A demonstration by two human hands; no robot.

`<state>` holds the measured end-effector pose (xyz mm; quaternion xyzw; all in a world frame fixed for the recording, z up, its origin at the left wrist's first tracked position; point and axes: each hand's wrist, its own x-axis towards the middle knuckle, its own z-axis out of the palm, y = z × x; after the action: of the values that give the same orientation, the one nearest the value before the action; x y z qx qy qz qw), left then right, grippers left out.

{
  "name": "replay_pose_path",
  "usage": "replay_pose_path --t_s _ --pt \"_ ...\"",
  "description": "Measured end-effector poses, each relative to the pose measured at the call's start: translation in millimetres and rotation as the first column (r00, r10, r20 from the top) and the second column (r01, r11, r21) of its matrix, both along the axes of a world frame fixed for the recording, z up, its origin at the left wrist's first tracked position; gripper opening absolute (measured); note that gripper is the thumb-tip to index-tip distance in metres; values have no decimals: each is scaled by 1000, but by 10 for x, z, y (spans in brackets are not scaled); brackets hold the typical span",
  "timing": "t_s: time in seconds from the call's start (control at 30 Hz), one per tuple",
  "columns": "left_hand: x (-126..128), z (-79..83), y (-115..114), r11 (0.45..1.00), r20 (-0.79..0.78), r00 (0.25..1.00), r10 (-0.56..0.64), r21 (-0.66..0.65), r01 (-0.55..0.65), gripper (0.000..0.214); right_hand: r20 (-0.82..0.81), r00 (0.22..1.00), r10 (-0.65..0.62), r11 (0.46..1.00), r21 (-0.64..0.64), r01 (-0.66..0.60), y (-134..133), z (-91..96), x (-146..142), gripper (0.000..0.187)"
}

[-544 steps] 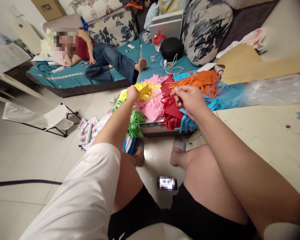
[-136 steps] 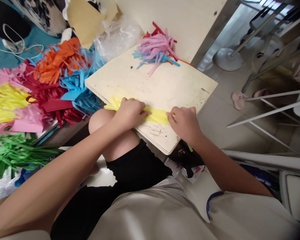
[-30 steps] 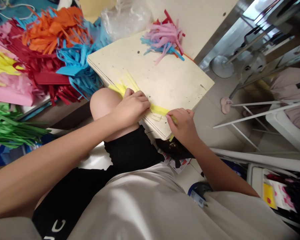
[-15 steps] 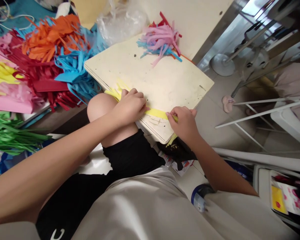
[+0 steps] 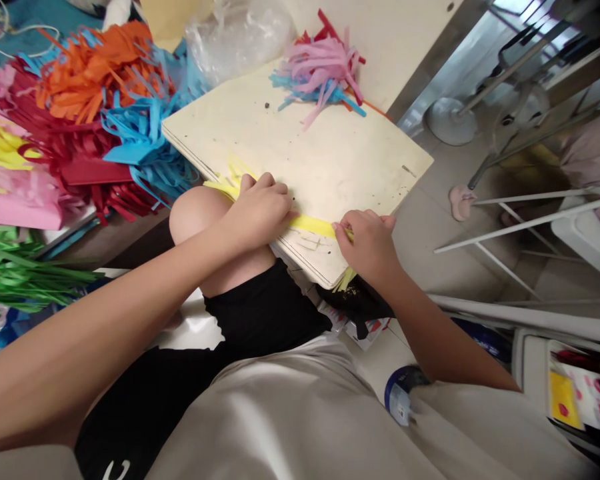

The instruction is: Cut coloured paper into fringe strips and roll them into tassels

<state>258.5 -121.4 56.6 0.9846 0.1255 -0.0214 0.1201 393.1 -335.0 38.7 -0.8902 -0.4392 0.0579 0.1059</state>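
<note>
A yellow fringed strip [image 5: 316, 226] lies along the near edge of a cream board [image 5: 375, 157]. My left hand [image 5: 264, 205] is closed over its left part, with fringe ends spreading out beyond the knuckles. At the other end my right hand [image 5: 369, 239] pinches the strip between thumb and fingers. Some yellow fringe hangs below the board's corner, under the right hand. Flat and stretched, the strip's middle shows between both hands. Small pale scraps lie on the board just below it. What the left fingertips touch is hidden.
Pink, blue and red fringe [image 5: 325, 70] rests at the board's far edge, beside a clear plastic bag [image 5: 240, 40]. Orange fringe [image 5: 103, 73], dark red, blue and green bundles [image 5: 25, 270] are heaped at left. A white-framed chair [image 5: 530, 200] stands at right; a blue-capped container [image 5: 400, 393] is below.
The view has shifted slightly. Both hands keep their places on the yellow strip, and nothing else has visibly moved.
</note>
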Motion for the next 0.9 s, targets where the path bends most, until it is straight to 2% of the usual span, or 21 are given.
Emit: replay_pose_path --t_s 0.23,0.53,0.63,0.73,0.77,0.83,0.9 --pt "35 12 7 1000 -31 999 -6 14 7 32 24 1000 16 1000 -24 -15 4 26 -15 22" --pt "38 -186 106 998 151 988 -26 -44 33 38 88 996 30 1000 -5 -30 4 7 4 24" --pt "32 -195 97 998 160 987 -27 -46 35 31 139 989 43 999 -5 -43 -8 14 -9 25" --pt "1 -142 12 1000 191 981 24 -23 -20 11 187 980 64 998 -12 -63 -10 60 -45 24" --pt "-12 -120 -25 1000 216 976 23 -12 -21 14 199 977 72 997 -18 -70 -8 79 -58 23" --pt "-39 -87 -94 999 257 965 -45 18 42 22 219 973 80 997 -34 -74 -1 117 -76 22" --pt "-70 -79 -147 984 249 952 -177 62 167 28 233 969 78 997 -44 -70 8 145 -87 21"
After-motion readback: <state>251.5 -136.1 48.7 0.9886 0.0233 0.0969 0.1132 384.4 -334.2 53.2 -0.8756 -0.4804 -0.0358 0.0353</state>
